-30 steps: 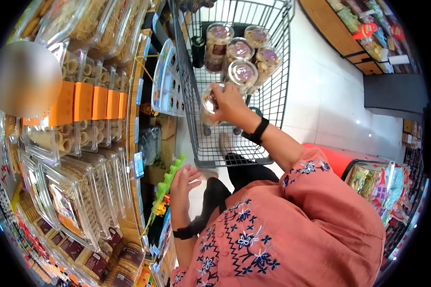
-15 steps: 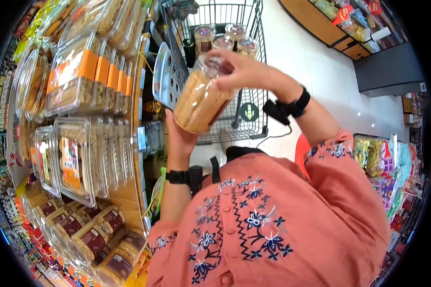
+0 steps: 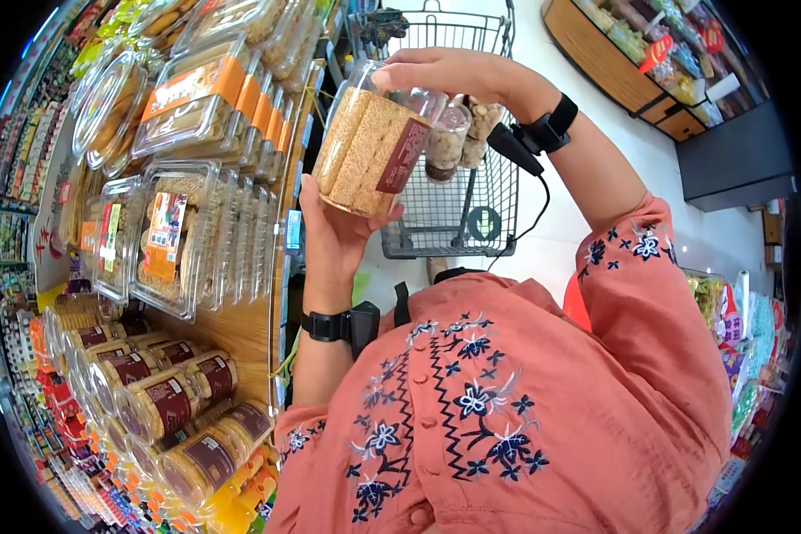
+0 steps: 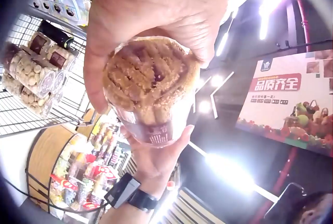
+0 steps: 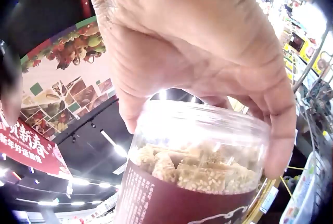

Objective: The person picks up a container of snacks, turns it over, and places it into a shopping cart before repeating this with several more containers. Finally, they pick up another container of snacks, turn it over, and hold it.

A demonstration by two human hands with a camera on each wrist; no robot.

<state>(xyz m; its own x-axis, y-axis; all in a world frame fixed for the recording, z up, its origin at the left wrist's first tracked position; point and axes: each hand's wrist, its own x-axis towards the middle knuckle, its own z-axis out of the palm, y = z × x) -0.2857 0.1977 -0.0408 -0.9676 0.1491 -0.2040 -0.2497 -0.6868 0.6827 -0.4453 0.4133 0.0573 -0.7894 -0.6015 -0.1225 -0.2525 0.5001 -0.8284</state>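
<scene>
A clear plastic jar [image 3: 365, 147] of sesame-coated snacks with a maroon label is held tilted between both hands in the head view. My right hand [image 3: 458, 76] grips it round the lid end; in the right wrist view the fingers span the clear lid [image 5: 208, 117]. My left hand [image 3: 334, 231] supports the jar's lower end, thumb on one side and fingers on the other. The left wrist view shows the jar's bottom [image 4: 151, 78] within the curved left hand [image 4: 156, 11].
A wire shopping cart [image 3: 498, 200] with several jars [image 3: 448, 142] stands ahead. On the left, a shelf [image 3: 249, 334] bears clear boxes [image 3: 173, 236] and maroon-labelled jars [image 3: 214, 449]. A wooden display stand [image 3: 596, 58] is at the upper right.
Both hands have come together on the jar; the right hand lifted it out of the cart to the left hand. Since half a second ago, its label has turned further into view.
</scene>
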